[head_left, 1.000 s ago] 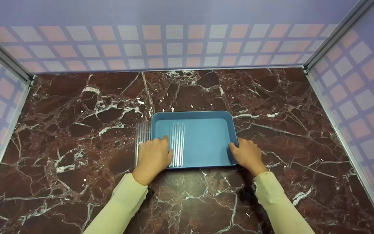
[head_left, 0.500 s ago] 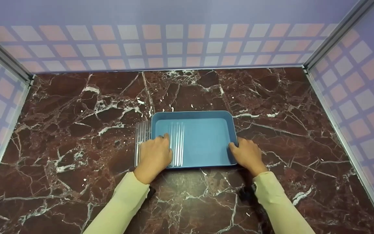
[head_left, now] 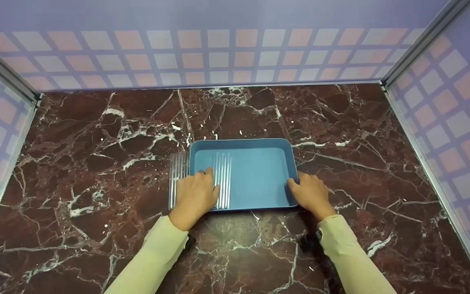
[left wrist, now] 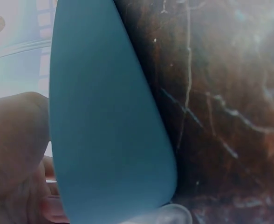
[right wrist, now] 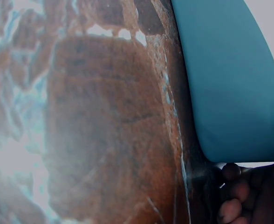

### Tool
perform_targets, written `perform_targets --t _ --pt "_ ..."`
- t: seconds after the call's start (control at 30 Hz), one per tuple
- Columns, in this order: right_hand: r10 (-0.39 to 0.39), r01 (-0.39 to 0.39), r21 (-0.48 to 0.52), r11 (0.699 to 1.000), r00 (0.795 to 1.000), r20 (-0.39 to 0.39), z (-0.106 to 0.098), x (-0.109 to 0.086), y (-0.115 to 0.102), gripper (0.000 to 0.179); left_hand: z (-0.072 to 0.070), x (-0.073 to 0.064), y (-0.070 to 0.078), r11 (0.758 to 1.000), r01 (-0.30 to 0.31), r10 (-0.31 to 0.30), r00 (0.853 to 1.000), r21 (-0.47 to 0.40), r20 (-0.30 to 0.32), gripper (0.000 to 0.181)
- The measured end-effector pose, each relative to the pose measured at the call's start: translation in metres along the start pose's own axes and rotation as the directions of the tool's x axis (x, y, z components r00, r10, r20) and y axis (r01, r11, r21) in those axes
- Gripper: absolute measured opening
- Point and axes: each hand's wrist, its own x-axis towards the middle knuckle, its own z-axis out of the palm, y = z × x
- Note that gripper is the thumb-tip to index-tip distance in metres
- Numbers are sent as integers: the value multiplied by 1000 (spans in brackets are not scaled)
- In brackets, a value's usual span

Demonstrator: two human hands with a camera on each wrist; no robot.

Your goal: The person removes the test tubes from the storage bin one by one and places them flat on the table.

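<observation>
A shallow blue rectangular tray [head_left: 259, 177] sits on the marble-look table in the head view. Across its left side lies a clear ribbed plastic piece [head_left: 223, 183], partly inside the tray and partly beyond the left rim. My left hand [head_left: 194, 198] grips this clear piece from above, its thumb toward the middle of the tray; most of the fingers are hidden. At the right wall, my right hand [head_left: 310, 194] holds the tray with its thumb over the rim and the fingers outside. Several curled fingertips [right wrist: 232, 205] show below the tray's corner in the right wrist view.
Dark red table surface [head_left: 96, 171] with white veins surrounds the tray. Purple panels with pink and white squares stand at the back [head_left: 235, 57], left and right, joined by metal corner strips [head_left: 422, 45].
My left hand shifts very slightly to the right over the clear piece. The tray, the clear piece and my right hand stay in practically the same place.
</observation>
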Motion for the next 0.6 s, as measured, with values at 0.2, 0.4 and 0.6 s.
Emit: perform_targets --t 0.2,0.4,0.6 --pt "-2 2 -6 1000 1000 -1 0 1 1 38 2 0 -1 1000 -2 2 1000 13 -13 20" --pt "1 -1 -11 1000 1000 0 0 1 1 39 4 0 -1 1000 -5 6 999 11 -42 20" --pt "5 -5 -15 1000 1000 3 0 1 0 41 5 0 -1 1000 -3 3 999 13 -36 16"
